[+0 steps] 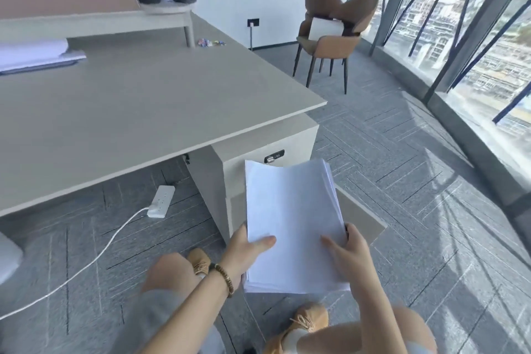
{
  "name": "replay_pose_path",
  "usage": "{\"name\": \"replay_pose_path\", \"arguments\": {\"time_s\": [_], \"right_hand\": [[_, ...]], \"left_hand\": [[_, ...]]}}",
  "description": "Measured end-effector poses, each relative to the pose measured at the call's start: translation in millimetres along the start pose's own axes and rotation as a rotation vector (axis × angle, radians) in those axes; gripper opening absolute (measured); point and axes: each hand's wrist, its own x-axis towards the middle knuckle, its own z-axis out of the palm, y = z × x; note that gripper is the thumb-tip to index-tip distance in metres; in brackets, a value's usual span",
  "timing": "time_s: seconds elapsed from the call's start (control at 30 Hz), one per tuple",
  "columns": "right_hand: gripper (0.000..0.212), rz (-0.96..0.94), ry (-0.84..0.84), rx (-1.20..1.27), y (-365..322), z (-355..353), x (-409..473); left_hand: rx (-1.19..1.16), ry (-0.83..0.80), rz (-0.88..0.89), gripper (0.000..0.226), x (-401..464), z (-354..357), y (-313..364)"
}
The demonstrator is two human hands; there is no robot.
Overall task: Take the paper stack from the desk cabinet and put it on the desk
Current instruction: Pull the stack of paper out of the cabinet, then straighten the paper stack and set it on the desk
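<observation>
A thick white paper stack is held in the air in front of the desk cabinet, below the desk edge. My left hand grips its near left corner, thumb on top. My right hand grips its near right edge, thumb on the top sheet. The cabinet stands under the right corner of the grey desk and has a small lock on its front. An open cabinet door or drawer panel shows behind the stack's right side; the inside is hidden by the paper.
Papers on a folder lie at the desk's far left, a raised shelf with a dark cylinder and mesh holder at the back. A white power strip and cable lie on the carpet. A brown chair stands by the windows.
</observation>
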Motion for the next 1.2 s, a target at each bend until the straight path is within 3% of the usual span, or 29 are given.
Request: {"name": "replay_pose_path", "arguments": {"time_s": [0.23,0.43,0.53,0.87,1.03,1.2], "right_hand": [[0.019,-0.170,-0.045,0.288,-89.6,-19.2,-70.0],[0.029,-0.164,-0.327,0.374,-176.9,-8.9,-69.0],[0.024,-0.199,-0.438,0.446,-221.5,19.6,-50.8],[0.026,-0.379,-0.396,0.489,-292.6,150.8,56.4],[0.021,-0.408,-0.391,0.533,-308.0,176.8,85.6],[0.020,-0.528,-0.446,0.514,-336.7,189.6,100.6]], "left_hand": [[-0.061,0.022,0.272,0.030,-90.3,-36.9,87.8],[-0.087,0.085,0.422,0.036,-114.6,-96.4,140.8],[-0.086,0.118,0.472,0.042,-102.4,-131.8,153.6],[-0.101,0.245,0.522,0.054,10.2,-232.8,200.5],[-0.027,0.257,0.554,0.052,33.2,-254.6,219.0],[-0.041,0.393,0.555,0.042,49.1,-266.1,230.2]]}}
